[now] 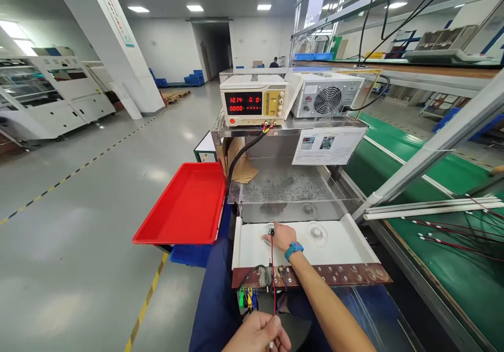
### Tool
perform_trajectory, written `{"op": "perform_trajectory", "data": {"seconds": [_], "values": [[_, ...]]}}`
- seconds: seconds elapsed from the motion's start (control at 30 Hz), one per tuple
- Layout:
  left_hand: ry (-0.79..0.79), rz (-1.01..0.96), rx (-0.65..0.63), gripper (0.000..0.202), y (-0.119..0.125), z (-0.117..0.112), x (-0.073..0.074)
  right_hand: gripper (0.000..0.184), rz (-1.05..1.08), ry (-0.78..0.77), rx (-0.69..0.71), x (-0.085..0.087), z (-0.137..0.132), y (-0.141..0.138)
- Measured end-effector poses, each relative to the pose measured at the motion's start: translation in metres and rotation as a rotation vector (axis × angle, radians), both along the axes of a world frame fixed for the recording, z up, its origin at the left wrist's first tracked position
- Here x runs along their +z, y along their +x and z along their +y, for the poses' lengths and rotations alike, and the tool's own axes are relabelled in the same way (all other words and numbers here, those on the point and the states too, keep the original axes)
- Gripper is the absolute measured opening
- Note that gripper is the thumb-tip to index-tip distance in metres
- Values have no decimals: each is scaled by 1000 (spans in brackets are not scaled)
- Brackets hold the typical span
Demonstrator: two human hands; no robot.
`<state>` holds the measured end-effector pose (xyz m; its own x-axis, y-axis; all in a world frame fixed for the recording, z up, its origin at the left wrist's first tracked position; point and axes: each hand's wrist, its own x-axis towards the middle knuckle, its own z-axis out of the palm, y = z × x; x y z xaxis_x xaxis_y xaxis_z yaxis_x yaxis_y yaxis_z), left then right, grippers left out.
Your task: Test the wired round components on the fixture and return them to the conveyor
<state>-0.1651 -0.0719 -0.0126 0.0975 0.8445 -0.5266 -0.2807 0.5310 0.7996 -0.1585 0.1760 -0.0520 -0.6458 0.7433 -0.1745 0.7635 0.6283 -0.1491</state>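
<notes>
My right hand [284, 236], with a blue watch at its wrist, reaches over the white tray [252, 247]. Its fingers are closed on a small dark component, at the left of two round clear dishes; its exact kind is too small to make out. From that component a red wire [273, 273] runs down toward me. Close to the camera, my left hand [262, 333] pinches the wire's lower end, where a small white tip shows. Between the hands lies a brown strip [334, 275] with metal rivets and a small metal clamp or switch [265, 276]. The second round dish [317, 233] sits farther right.
A red tray [189, 199] stands at the left. On the metal shelf ahead are a power supply [254, 100] with lit red digits and a fan-fronted unit [328, 99]. A black cable [240, 155] hangs down. Red-black wires [457, 236] lie on the green conveyor at right.
</notes>
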Motion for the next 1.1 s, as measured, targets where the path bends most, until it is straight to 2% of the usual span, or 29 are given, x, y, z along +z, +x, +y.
{"op": "perform_trajectory", "data": {"seconds": [0.07,0.2,0.3,0.37,0.5,0.6,0.67,0.73,0.83,0.97,1.1], "values": [[26,0,-16,76,-2,10,14,62,-1,-17,-5,0,1,3],[111,10,111,65,-16,39,39,52,62,-51,58,-2,1,8],[166,6,193,60,-30,59,49,38,72,-75,85,-3,2,9],[179,-7,224,60,-38,69,51,36,59,-88,76,-3,3,9],[180,-36,249,60,-44,78,44,41,66,-88,60,-7,5,8],[170,43,254,58,-44,84,34,42,64,-97,41,-10,6,7],[185,195,277,52,-44,91,26,41,58,-103,27,-10,6,6],[234,446,287,38,-44,101,17,41,55,-114,22,-10,6,5],[292,742,229,21,-43,114,2,42,56,-145,37,-8,7,6],[288,788,159,20,-41,125,-13,41,82,-150,41,-10,9,8],[269,809,130,20,-40,127,-18,41,97,-141,32,-14,10,9]]}}
